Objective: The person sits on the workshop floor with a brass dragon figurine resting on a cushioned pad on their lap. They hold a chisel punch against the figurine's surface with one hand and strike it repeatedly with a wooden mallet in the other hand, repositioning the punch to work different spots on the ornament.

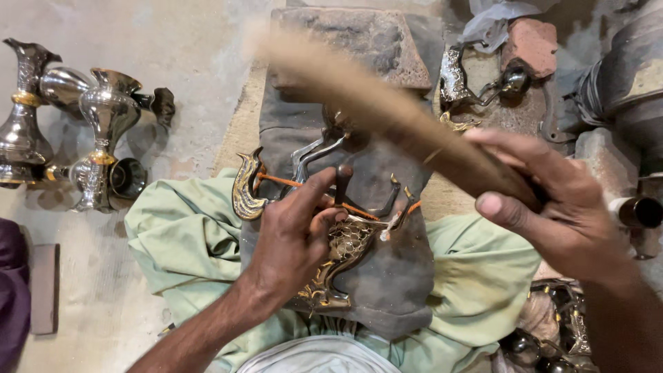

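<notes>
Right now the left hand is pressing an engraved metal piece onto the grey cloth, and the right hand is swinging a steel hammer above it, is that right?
Not quite. The left hand does press the engraved metal piece onto the grey cloth, but the right hand swings a brown wooden stick, not a steel hammer. The head view shows it, blurred by motion.

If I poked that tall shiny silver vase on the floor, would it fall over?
Probably, yes. The silver vase is tall, with a wide top over a thin neck and small foot, so it looks tippy. Being polished metal, it is likely stiff, fairly heavy and slippery. On its side, it might roll.
</notes>
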A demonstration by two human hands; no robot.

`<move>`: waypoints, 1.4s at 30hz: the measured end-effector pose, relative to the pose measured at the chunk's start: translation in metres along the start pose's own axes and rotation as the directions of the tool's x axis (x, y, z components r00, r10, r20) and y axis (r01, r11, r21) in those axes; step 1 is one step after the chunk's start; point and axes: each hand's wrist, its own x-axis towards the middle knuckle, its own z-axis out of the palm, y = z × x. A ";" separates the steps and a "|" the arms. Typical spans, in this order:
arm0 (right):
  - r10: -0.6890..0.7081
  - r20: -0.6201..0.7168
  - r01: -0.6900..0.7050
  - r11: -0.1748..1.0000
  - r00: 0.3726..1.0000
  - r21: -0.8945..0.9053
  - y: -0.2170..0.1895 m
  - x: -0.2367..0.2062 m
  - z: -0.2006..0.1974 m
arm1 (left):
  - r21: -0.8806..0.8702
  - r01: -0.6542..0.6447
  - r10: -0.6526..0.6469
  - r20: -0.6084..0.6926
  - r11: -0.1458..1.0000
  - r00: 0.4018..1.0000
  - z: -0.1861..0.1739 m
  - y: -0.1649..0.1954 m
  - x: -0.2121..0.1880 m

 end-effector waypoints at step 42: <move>0.042 0.100 -0.029 0.991 0.994 -0.132 0.033 -0.023 0.004 | -0.036 -0.058 0.059 0.042 0.998 0.997 -0.004 -0.008 0.000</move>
